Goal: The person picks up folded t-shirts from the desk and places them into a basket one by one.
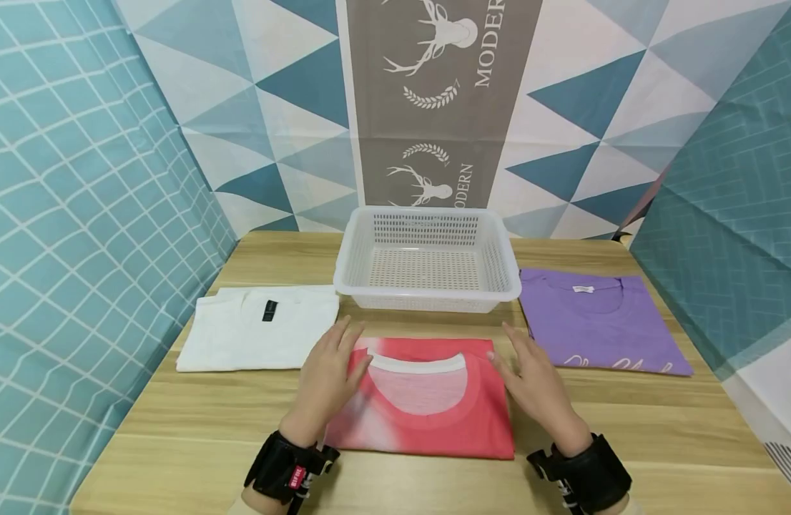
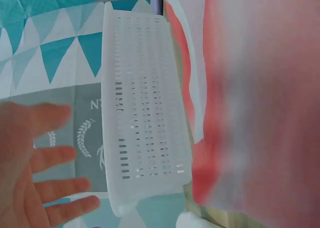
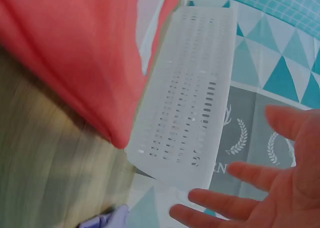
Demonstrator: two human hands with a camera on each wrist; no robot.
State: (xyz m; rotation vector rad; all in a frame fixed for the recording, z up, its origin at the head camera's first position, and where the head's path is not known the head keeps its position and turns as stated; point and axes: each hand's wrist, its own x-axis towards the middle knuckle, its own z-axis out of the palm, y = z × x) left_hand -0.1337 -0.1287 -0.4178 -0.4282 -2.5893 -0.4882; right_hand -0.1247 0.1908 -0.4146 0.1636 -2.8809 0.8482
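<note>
A folded red and pink T-shirt (image 1: 447, 429) with a white neckband lies flat at the front middle of the table. Over its left edge hovers my left hand (image 1: 327, 375), fingers extended and spread. My right hand (image 1: 537, 375) is at the shirt's right edge, fingers likewise extended. Neither hand grips anything. In both wrist views the left hand (image 2: 45, 163) and right hand (image 3: 265, 178) show loose, separated fingers, with the red shirt (image 3: 90, 53) beside the white basket (image 2: 145, 108).
Behind the red shirt stands a white perforated plastic basket (image 1: 428, 302). A folded white shirt (image 1: 241, 343) with a black label lies to the left. On the right is a folded purple shirt (image 1: 582, 329). Patterned cloth (image 1: 305, 93) hangs behind the wooden table (image 1: 177, 436).
</note>
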